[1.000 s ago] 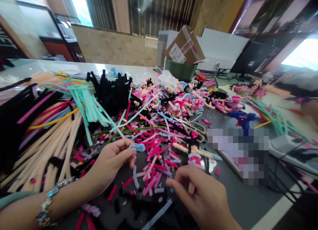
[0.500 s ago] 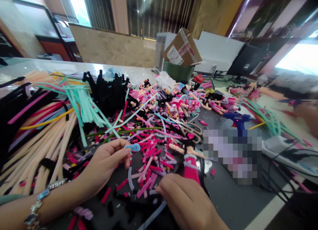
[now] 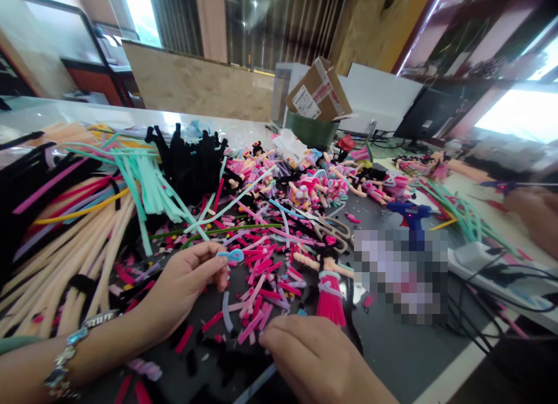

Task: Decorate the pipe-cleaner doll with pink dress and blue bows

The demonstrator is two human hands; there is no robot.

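Observation:
Between the thumb and fingers of my left hand (image 3: 192,282) is a small blue loop (image 3: 231,256) of fuzzy stem. My right hand (image 3: 311,349) is closed, palm down, near the bottom centre; what its fingertips hold, if anything, is hidden. Just beyond it lies a doll (image 3: 330,296) with a pink skirt, black hair and beige arms. Short pink cut pieces (image 3: 257,302) are scattered between my hands. Scissors (image 3: 325,225) with beige handles rest behind the doll.
Long beige stems (image 3: 93,247), mint stems (image 3: 143,183) and a black bundle (image 3: 187,163) lie left. Many small dolls (image 3: 314,186) are piled at the back. A blue glue gun (image 3: 410,217), a power strip (image 3: 488,270) with cables and another person's hand (image 3: 534,209) are right.
My right hand has shifted a little left and down, uncovering more of the doll's pink skirt. My left hand still pinches the blue loop, almost unmoved.

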